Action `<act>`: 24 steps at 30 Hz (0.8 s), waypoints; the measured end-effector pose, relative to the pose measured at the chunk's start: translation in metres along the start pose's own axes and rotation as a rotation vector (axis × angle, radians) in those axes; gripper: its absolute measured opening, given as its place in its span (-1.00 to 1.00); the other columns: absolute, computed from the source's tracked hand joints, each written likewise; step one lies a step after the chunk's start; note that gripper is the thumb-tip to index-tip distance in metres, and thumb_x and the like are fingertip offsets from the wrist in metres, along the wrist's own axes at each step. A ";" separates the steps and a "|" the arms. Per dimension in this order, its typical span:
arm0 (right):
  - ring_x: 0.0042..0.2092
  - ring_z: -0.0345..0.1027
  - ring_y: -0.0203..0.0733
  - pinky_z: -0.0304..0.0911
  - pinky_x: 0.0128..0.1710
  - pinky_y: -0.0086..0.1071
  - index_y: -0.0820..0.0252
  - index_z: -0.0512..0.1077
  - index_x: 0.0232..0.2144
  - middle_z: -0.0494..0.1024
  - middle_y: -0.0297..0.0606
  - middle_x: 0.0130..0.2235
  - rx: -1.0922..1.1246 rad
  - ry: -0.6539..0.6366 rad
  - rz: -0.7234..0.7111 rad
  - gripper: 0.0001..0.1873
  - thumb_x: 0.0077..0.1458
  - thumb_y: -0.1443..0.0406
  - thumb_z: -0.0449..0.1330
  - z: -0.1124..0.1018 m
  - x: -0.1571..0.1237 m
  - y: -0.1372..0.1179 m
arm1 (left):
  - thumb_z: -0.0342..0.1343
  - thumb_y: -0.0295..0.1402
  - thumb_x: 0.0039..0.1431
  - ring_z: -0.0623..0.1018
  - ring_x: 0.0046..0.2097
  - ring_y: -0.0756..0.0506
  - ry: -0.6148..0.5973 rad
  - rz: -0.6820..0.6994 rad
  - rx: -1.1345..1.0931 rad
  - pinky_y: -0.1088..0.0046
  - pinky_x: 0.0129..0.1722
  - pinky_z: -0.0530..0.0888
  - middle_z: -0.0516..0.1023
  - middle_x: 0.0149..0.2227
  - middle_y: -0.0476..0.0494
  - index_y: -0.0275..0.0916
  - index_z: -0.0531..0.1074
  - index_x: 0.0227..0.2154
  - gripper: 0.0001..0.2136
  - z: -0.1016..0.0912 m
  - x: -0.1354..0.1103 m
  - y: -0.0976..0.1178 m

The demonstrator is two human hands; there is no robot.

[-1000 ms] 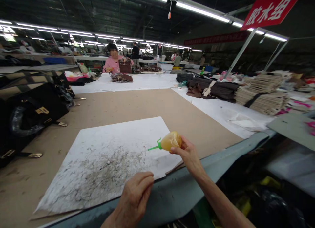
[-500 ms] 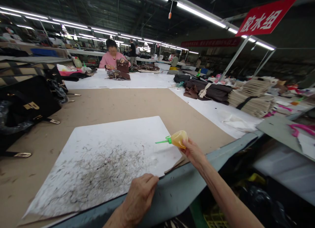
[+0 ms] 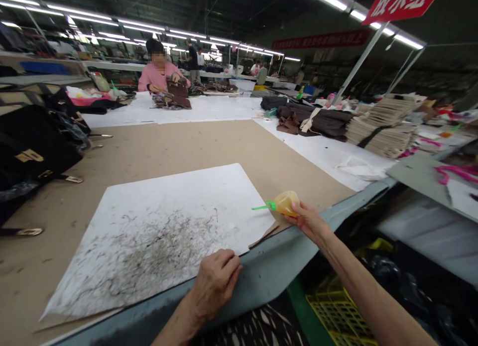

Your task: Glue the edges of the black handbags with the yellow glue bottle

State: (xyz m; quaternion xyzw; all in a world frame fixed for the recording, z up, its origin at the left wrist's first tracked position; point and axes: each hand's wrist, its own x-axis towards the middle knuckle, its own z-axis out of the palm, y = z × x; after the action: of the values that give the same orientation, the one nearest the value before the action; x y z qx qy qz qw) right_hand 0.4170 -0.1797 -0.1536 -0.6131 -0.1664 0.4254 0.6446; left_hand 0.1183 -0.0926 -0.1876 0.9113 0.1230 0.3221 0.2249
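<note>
A soft squeeze glue bottle (image 3: pixel 288 204) with amber liquid lies tilted sideways in my right hand (image 3: pixel 310 221). Its thin green nozzle points left, over the right part of a white paper sheet (image 3: pixel 175 189). Thread-like dark glue marks cover much of that sheet's near half. At the sheet's front edge, by the table's rim, my left hand (image 3: pixel 216 281) rests with its fingers curled closed. Whatever those fingers hold, if anything, is hidden.
Brown paper (image 3: pixel 209 147) covers the table beneath the sheet. Black handbags (image 3: pixel 35 147) with gold fittings stand left. Dark folded material (image 3: pixel 317 119) and stacked beige pieces (image 3: pixel 384 129) are at right. Across the table, a person in pink (image 3: pixel 160 74) handles a brown bag (image 3: pixel 178 93).
My right hand has moved the glue bottle to the right, toward the sheet's edge. My left hand stays about where it was, and the camera view has shifted slightly.
</note>
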 end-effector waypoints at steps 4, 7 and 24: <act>-0.08 0.34 -0.08 0.39 -0.20 -0.37 0.19 0.42 -0.23 0.46 -0.16 -0.11 -0.006 -0.067 0.033 -0.62 -0.11 0.18 0.35 0.018 -0.002 0.004 | -0.05 -0.45 0.15 0.36 -0.41 -0.06 -0.032 0.128 0.175 0.40 -0.46 0.33 0.39 -0.44 -0.10 -0.28 0.32 -0.45 -0.90 0.001 -0.001 0.004; -0.03 0.31 -0.04 0.37 -0.16 -0.31 0.16 0.38 -0.17 0.43 -0.16 -0.06 -0.013 -0.114 0.043 -0.58 -0.10 0.19 0.34 0.039 -0.004 0.007 | -0.03 -0.43 0.15 0.32 -0.43 -0.05 -0.030 0.170 0.255 0.39 -0.48 0.28 0.35 -0.47 -0.07 -0.27 0.31 -0.48 -0.88 0.003 -0.003 0.003; -0.15 0.38 0.04 0.39 -0.24 -0.19 0.12 0.28 -0.17 0.49 -0.15 -0.20 -0.118 -0.148 0.084 -0.45 -0.21 0.19 0.39 0.097 -0.026 0.024 | -0.05 -0.41 0.18 0.31 -0.42 -0.04 -0.024 0.185 0.250 0.39 -0.45 0.25 0.32 -0.51 -0.07 -0.29 0.29 -0.54 -0.82 0.001 -0.005 0.002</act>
State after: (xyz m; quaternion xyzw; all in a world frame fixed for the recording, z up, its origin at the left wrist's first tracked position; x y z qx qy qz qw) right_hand 0.3224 -0.1390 -0.1494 -0.6232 -0.2123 0.4858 0.5749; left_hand 0.1157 -0.0962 -0.1904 0.9435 0.0750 0.3125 0.0806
